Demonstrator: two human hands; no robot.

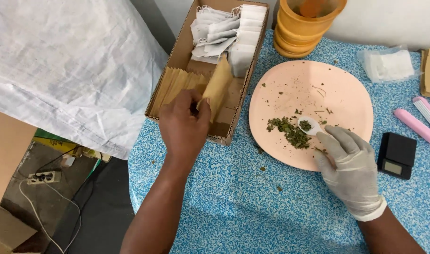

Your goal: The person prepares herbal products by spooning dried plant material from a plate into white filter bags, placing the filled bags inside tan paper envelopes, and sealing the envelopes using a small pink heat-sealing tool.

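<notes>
Two hands at work, one bare, one gloved. Left hand point(184, 124): fingers pinched on a brown paper envelope point(218, 87), drawn up and tilted out of the row of like envelopes point(177, 84) standing on edge in the near half of the cardboard box point(156, 110); stood that way, probably, so that single ones slip free with a thumb and finger. Far half of the same box: a heap of white tea bags with strings point(229, 33), kept apart from the envelopes. Right hand point(351, 164), in a pale glove, likely for clean handling of the leaves: fingers closed on the handle of a small white spoon point(309, 124), bowl loaded with dried green leaf and resting low over the pink plate point(337, 89). Just left of the spoon, a small pile of the same crumbled leaves point(288, 131), crumbs scattered across the plate and onto the blue speckled table point(234, 202). Beyond the plate, far side: a stack of orange plastic cups point(302, 28). Right of the gloved hand: a small black pocket scale point(396, 155), near enough for weighing; further right, a pink bar-shaped tool point(419, 127) and a clear packet of white filter bags point(389, 63). Far left, off the table: a white woven sack point(64, 66).
</notes>
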